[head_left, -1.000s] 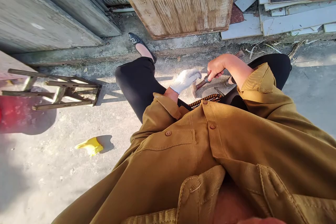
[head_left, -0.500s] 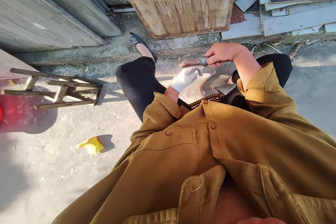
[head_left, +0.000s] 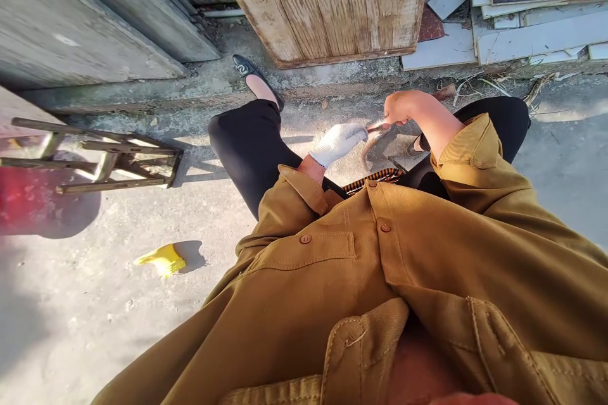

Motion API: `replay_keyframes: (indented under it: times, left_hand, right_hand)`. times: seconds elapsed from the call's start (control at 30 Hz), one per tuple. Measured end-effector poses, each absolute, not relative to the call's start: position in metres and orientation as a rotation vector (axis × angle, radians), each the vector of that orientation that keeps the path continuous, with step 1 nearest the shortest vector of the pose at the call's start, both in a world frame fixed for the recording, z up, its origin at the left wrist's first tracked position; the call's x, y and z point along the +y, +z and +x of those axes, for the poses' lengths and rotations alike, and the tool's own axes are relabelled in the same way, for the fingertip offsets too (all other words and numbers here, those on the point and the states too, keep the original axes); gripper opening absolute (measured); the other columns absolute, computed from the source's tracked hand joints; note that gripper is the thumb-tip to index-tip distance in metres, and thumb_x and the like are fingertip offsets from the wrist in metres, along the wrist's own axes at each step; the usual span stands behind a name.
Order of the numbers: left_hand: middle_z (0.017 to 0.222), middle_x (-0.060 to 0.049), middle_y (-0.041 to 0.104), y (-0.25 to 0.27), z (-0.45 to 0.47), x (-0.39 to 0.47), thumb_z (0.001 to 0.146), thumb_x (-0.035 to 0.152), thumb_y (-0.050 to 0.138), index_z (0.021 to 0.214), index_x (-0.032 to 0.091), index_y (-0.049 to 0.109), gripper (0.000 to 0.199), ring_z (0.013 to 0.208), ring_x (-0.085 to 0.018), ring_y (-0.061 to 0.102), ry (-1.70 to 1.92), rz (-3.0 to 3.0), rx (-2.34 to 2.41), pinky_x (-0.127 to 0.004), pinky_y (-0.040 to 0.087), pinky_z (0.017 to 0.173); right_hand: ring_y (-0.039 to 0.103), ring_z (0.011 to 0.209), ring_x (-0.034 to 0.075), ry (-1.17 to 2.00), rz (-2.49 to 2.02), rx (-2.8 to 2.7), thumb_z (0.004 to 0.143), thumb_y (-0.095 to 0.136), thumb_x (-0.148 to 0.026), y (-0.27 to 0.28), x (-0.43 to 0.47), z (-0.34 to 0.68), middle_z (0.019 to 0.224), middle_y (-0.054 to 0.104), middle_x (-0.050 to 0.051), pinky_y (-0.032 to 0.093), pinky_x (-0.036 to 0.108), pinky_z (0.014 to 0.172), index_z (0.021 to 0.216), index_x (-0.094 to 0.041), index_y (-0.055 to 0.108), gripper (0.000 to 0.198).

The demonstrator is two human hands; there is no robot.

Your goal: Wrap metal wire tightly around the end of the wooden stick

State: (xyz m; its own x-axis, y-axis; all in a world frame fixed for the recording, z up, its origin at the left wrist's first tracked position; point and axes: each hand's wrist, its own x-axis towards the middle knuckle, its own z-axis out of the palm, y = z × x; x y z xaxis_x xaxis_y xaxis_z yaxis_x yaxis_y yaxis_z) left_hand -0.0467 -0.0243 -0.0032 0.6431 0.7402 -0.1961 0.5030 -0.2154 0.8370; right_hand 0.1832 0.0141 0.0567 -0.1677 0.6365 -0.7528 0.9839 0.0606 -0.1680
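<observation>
My left hand (head_left: 338,143), in a white knit glove, is closed, its fingertips meeting one end of a short reddish-brown piece with shiny wire (head_left: 377,125) between my hands. What the gloved fingers pinch is too small to tell. My bare right hand (head_left: 401,107) is wrapped round a wooden handle wound with wire. A brown end of that handle (head_left: 445,93) pokes out to the right, beyond my wrist. My fingers hide its middle. Both hands are above the ground between my bent knees.
At left stands a small wooden stool (head_left: 118,155) beside a blurred red object (head_left: 38,193). A yellow object (head_left: 162,260) lies on the concrete. A plank door panel (head_left: 332,6) leans ahead, with stacked boards (head_left: 536,31) to its right. A black shoe (head_left: 254,76) rests by the step.
My right hand has turned and lowered slightly. The handle, which pointed left, now sticks out to the right behind the wrist. My gloved left hand has moved a little right, up to the piece.
</observation>
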Motion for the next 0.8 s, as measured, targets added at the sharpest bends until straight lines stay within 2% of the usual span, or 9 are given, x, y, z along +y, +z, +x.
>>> replay_keyframes:
  times: [0.1,0.2,0.3,0.4,0.57,0.67,0.8]
  left_hand:
    - [0.080,-0.002,0.071,-0.007,-0.051,-0.019,0.101,0.029,0.059,0.094,0.017,0.080,0.025,0.074,-0.018,0.061,0.272,1.828,1.049,-0.031,0.048,0.077]
    - [0.074,-0.001,0.066,-0.010,-0.050,-0.016,0.099,0.025,0.062,0.089,0.017,0.075,0.018,0.066,-0.015,0.053,0.370,1.672,1.121,-0.029,0.042,0.067]
    - [0.065,0.001,0.056,-0.010,-0.049,-0.018,0.103,0.023,0.057,0.088,0.018,0.072,0.022,0.060,-0.014,0.047,0.461,1.558,1.061,-0.029,0.037,0.062]
    - [0.062,0.003,0.052,-0.006,-0.046,-0.022,0.105,0.025,0.055,0.093,0.017,0.075,0.025,0.058,-0.013,0.047,0.385,1.599,1.017,-0.028,0.036,0.061]
    - [0.082,-0.005,0.075,0.001,-0.039,-0.031,0.104,0.021,0.058,0.097,0.014,0.082,0.026,0.077,-0.016,0.066,0.354,1.759,1.069,-0.032,0.051,0.078]
    - [0.086,-0.009,0.079,0.002,-0.036,-0.035,0.102,0.017,0.060,0.094,0.016,0.084,0.026,0.086,-0.021,0.074,0.355,1.811,1.114,-0.039,0.055,0.084]
    - [0.087,-0.009,0.080,0.002,-0.035,-0.038,0.098,0.015,0.062,0.089,0.018,0.084,0.023,0.088,-0.023,0.075,0.339,1.840,1.143,-0.040,0.057,0.086]
  right_hand:
    - [0.054,0.056,0.012,-1.264,1.175,1.837,0.104,0.084,-0.036,0.060,0.009,0.185,0.060,0.061,0.000,0.043,0.029,0.063,0.072,-0.015,0.074,0.039]
    - [0.053,0.056,0.009,-1.714,0.962,2.043,0.103,0.085,-0.043,0.069,0.009,0.195,0.062,0.062,-0.002,0.041,0.024,0.060,0.075,-0.017,0.072,0.041]
    - [0.049,0.056,0.008,-2.143,1.258,2.296,0.104,0.084,-0.050,0.077,0.012,0.207,0.065,0.061,-0.001,0.038,0.023,0.056,0.072,-0.017,0.063,0.050]
    - [0.046,0.053,0.009,-2.308,1.727,2.248,0.108,0.080,-0.053,0.076,0.014,0.212,0.063,0.059,0.000,0.036,0.023,0.052,0.073,-0.020,0.055,0.054]
    - [0.048,0.052,0.010,-1.982,2.185,2.087,0.111,0.079,-0.046,0.057,0.021,0.206,0.060,0.057,0.000,0.038,0.024,0.051,0.076,-0.021,0.057,0.048]
    - [0.054,0.057,0.013,-1.593,2.246,2.098,0.108,0.082,-0.037,0.048,0.024,0.199,0.059,0.056,0.001,0.043,0.027,0.059,0.075,-0.019,0.061,0.043]
    - [0.068,0.076,0.023,-1.036,2.103,2.114,0.101,0.087,-0.029,0.044,0.023,0.189,0.063,0.057,0.004,0.052,0.036,0.078,0.075,-0.015,0.069,0.035]
